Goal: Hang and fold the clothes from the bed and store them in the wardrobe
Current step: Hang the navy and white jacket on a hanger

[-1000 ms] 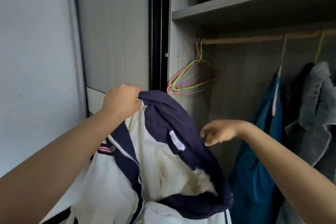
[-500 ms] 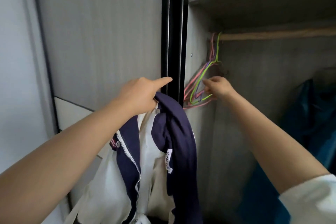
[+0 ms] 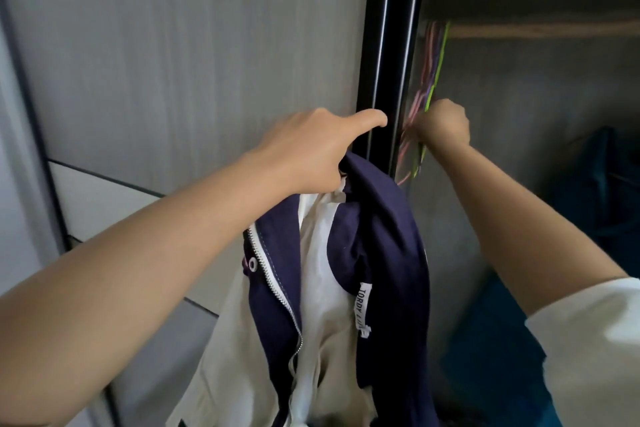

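The navy-and-white zip jacket (image 3: 332, 288) hangs from the left hand (image 3: 311, 149), whose lower fingers pinch its collar while the forefinger points straight out (the hem is cut off at the bottom edge). Right of the jacket, past the black door frame (image 3: 391, 45), the right hand (image 3: 441, 128) is closed round blurred pink and green wire hangers (image 3: 431, 73) under the wooden rail (image 3: 540, 30). Teal garments (image 3: 498, 367) are dim beyond.

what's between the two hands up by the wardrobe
In the head view, the wardrobe's black door frame runs down between the left hand, holding the jacket, and the right hand gripping the wire hangers.
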Tool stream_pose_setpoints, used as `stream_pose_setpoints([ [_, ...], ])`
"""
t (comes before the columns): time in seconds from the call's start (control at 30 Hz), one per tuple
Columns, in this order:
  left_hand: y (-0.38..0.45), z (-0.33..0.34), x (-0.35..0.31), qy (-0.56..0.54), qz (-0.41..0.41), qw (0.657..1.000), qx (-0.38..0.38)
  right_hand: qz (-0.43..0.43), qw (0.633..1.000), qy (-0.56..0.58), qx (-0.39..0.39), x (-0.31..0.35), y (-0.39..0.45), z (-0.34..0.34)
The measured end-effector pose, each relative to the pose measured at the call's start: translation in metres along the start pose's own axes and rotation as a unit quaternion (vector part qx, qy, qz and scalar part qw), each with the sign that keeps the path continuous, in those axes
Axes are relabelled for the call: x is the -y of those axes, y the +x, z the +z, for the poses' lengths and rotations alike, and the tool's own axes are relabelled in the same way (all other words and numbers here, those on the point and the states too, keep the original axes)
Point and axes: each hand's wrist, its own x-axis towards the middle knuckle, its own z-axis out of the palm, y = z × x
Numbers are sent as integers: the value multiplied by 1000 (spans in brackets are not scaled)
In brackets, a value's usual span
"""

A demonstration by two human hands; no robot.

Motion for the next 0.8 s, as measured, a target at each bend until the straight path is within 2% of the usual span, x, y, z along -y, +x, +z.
stream_pose_setpoints([
  [0.2, -1, 6, 2, -15, 9, 1000, 6, -17, 995, -86, -38, 4, -8, -37],
  [0.47, -4, 6, -1, -13, 7, 1000, 15, -8, 994, -80, -68, -15, -24, -61],
  [0.6, -8, 6, -5, -21, -14, 1000, 15, -53, 992, -90, -72, -58, -52, -78],
  [0.67, -10, 9, -9, -18, -30, 999, 8, -74, 994, -71, -48, -89, -68, -89],
  [0.8, -22, 16, -27, -41, -59, 997, 1, -18, 999, 46, -21, -161, -117, -123],
])
